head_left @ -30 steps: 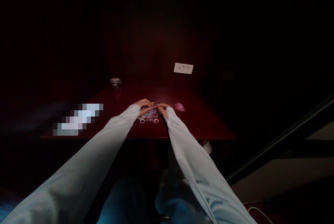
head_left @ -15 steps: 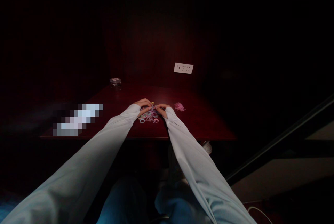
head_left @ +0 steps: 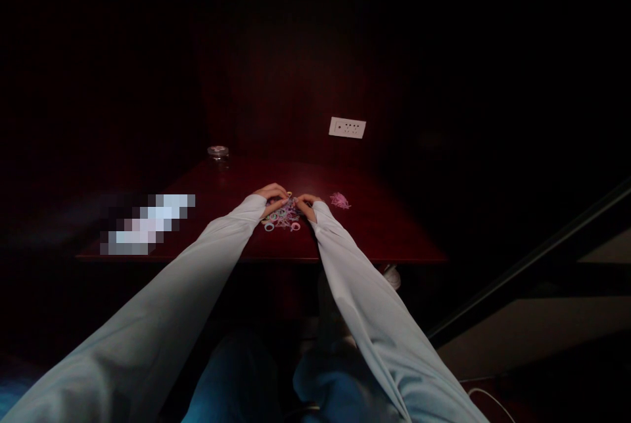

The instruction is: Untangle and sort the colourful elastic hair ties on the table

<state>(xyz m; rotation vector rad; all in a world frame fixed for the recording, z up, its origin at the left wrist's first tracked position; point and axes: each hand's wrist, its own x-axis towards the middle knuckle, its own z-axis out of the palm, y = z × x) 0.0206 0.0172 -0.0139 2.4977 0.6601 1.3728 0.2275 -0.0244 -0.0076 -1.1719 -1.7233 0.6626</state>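
Note:
On the dark red table (head_left: 236, 239) lies a loose pile of small colourful hair ties (head_left: 282, 215), pink, purple, pale green and white, some of them thicker rings. My left hand (head_left: 272, 196) bends over the pile's left and far side, with thumb and fingertips drawn together. From the right, my right hand (head_left: 307, 205) reaches the same pile, its fingers curled into a pinch. What either hand pinches is too small to make out. A narrow gap with pile showing separates the fingertips. To the right of my right hand sits a separate little heap of thin pink bands (head_left: 340, 200).
A clear round container (head_left: 217, 152) stands at the table's back left. At the left edge is a pixelated pale patch (head_left: 152, 222). A white socket plate (head_left: 348, 127) is on the wall behind. The table's front edge runs beneath my forearms.
My fingertips were close together above the pile and are now slightly farther apart. My right hand's fingers have curled more. The pink heap looks unchanged.

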